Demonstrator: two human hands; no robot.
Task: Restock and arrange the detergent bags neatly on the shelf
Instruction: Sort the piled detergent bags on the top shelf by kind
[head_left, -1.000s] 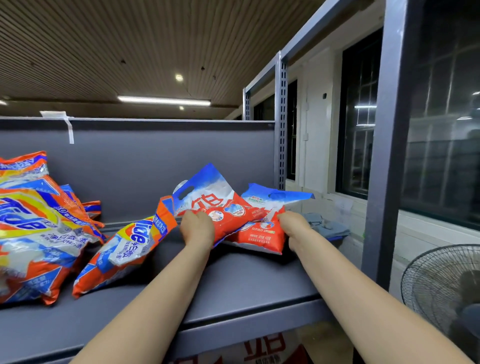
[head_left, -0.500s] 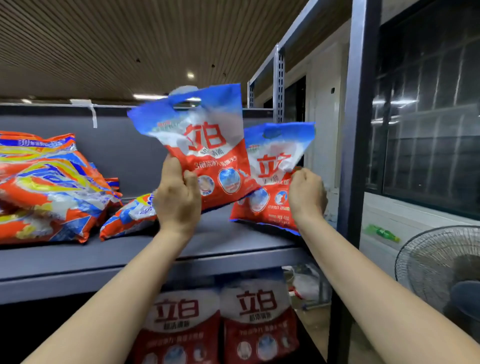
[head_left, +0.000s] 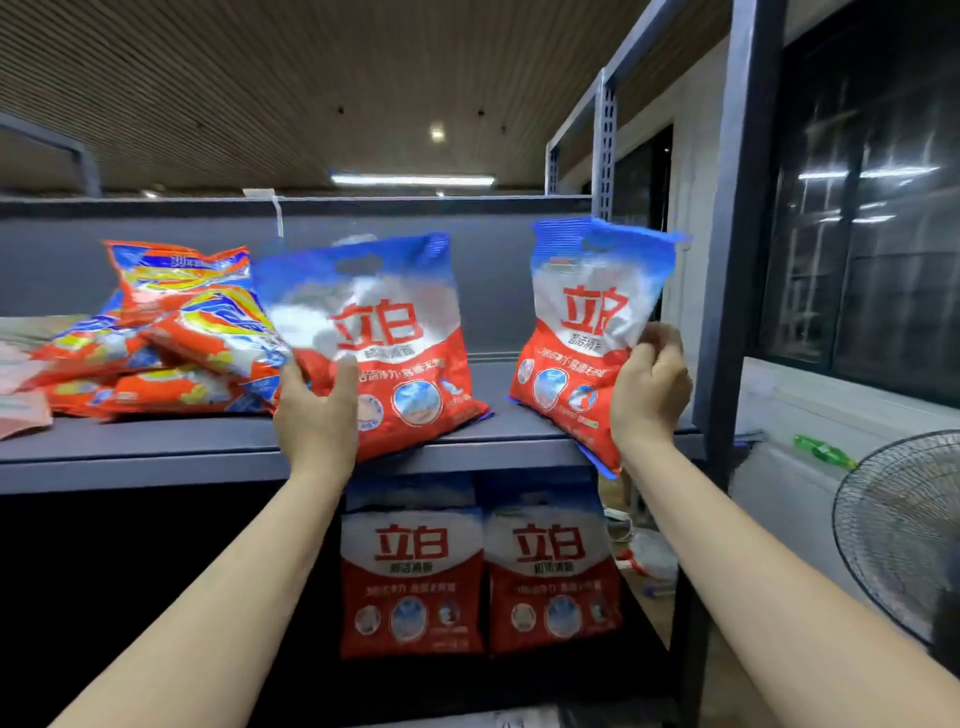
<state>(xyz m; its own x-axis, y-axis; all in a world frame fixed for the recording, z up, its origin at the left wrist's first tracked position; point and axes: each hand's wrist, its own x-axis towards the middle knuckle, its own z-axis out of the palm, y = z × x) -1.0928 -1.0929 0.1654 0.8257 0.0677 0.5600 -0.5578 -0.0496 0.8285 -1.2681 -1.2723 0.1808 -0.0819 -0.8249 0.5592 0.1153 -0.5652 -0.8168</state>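
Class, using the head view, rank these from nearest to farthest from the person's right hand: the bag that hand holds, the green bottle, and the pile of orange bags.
1. Bag in the right hand: the red-and-blue bag, gripped.
2. Green bottle: lying off to the right, beyond the shelf post.
3. Pile of orange bags: far left on the upper shelf.

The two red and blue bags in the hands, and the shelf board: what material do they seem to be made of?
Left bag and right bag: thin glossy plastic film, judging by the wrinkles and light glare. Shelf board: probably painted metal, matte grey-blue, given its smooth folded front edge; it cannot be confirmed.
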